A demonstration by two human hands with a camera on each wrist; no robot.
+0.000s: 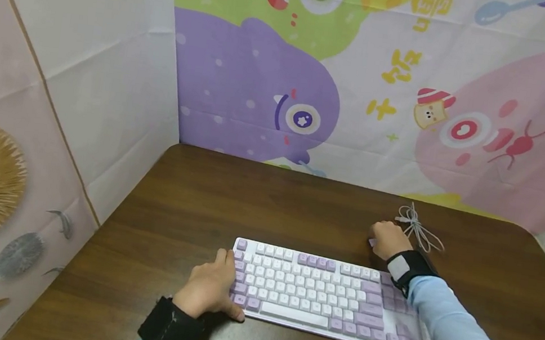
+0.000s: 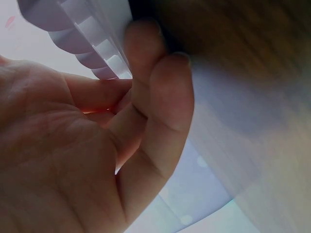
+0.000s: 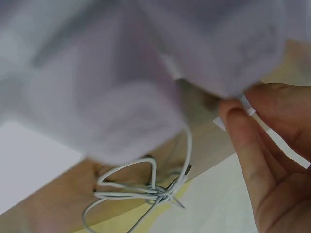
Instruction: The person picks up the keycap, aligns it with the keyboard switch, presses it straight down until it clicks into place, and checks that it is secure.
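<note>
A white and lilac keyboard (image 1: 294,313) lies on the brown table. My left hand (image 1: 209,286) grips its left end, with the thumb along the front edge. In the left wrist view, curled fingers (image 2: 170,97) meet the keyboard's side beside a row of lilac keys (image 2: 63,36). Behind the keyboard's back right part is my right hand (image 1: 390,240), pinching a small lilac piece (image 1: 372,242) between thumb and finger. Mostly hidden by the fingertips, that piece's kind I cannot tell. Blurred lilac keys (image 3: 131,116) fill the near part of the right wrist view.
A bundled white cable (image 1: 416,227) lies on the table just behind the right hand. The right forearm's blue sleeve (image 1: 456,334) crosses over the keyboard's right end. A cartoon-printed cloth (image 1: 365,164) hangs along the table's back edge, and pale cloth (image 1: 126,72) hangs at left.
</note>
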